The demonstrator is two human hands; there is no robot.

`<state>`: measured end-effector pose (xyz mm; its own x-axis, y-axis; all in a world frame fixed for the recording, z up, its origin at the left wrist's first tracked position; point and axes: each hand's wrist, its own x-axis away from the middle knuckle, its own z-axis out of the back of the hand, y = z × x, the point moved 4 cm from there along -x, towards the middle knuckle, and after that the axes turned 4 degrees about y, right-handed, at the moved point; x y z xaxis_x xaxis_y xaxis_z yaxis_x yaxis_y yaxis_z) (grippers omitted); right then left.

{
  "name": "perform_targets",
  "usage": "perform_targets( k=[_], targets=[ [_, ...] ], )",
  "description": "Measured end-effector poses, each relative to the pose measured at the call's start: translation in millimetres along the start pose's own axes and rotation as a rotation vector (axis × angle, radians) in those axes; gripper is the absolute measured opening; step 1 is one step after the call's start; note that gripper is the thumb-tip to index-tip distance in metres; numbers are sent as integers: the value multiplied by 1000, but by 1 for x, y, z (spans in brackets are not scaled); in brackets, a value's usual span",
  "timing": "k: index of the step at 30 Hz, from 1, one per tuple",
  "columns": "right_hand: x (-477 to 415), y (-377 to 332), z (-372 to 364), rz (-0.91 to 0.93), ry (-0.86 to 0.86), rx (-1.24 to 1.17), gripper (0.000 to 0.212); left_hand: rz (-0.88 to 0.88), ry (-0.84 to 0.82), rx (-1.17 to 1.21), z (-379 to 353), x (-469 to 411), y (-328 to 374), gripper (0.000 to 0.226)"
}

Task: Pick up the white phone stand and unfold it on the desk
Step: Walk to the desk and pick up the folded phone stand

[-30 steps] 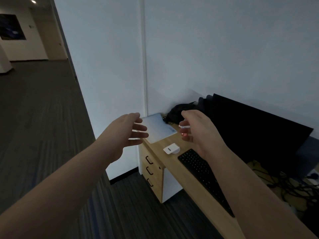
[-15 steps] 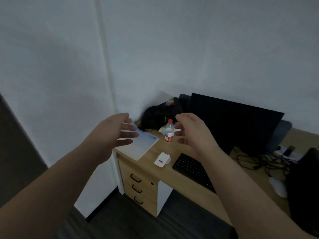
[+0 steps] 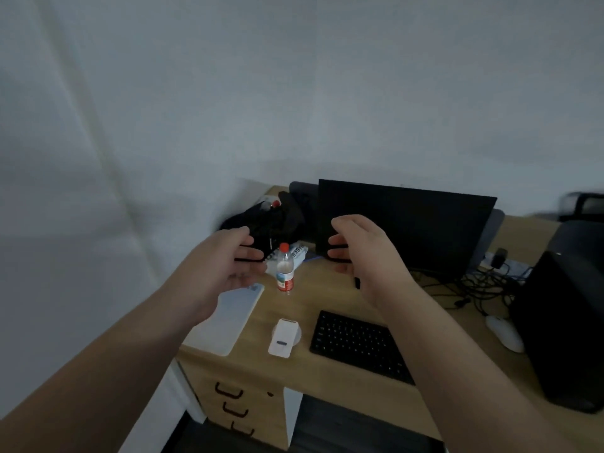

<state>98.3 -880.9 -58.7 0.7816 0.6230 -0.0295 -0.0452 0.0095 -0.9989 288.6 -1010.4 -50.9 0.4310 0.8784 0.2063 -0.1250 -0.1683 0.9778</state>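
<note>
The white phone stand lies folded flat on the wooden desk, between a white pad and a black keyboard, near the front edge. My left hand hovers in the air above the pad, up and left of the stand, fingers apart and empty. Raised over the desk in front of the monitor, my right hand is also empty with its fingers spread. Both palms face each other, well above the stand.
A small water bottle with a red cap stands behind the stand. White pad at left, black keyboard at right, monitor, black bag, white mouse, cables and a black computer tower. Drawers under the desk's left end.
The view has swung right and down from the corridor to the desk. Both hands stay raised and empty; the stand now lies below and between them.
</note>
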Motion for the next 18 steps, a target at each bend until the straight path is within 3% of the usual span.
perform_targets(
  k=[10, 18],
  targets=[
    [-105, -6, -51, -3, 33, -54, 10, -61, -27, -70, 2, -129, 31, 26],
    [-118, -2, -51, -11, 164, -29, 11, -78, -196, -101, -30, -176, 39, 25]
  ],
)
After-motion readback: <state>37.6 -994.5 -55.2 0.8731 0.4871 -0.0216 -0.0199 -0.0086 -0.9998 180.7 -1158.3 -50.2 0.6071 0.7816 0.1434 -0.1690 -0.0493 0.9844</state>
